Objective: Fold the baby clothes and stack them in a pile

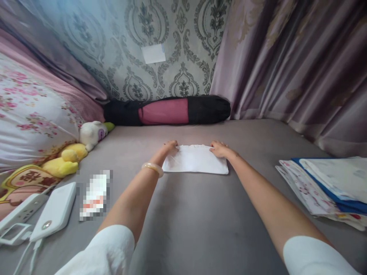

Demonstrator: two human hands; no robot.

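A white folded cloth [196, 160] lies flat on the grey bed sheet [200, 221], its long side running left to right. At its far left corner is my left hand [172, 146], fingers closed on the edge. My right hand [219, 148] grips the far right corner in the same way, thumb on the near side. Both arms reach forward, and a pale bangle [152, 169] circles my left wrist. The fingertips under the cloth are partly hidden.
At right lies a stack of folded fabrics [327, 187]. Left are a white power bank [54, 210] with cables, a power strip [27, 208], plush toys [67, 158] and a floral pillow [34, 107]. A black and pink long bag [164, 110] lies along the wall.
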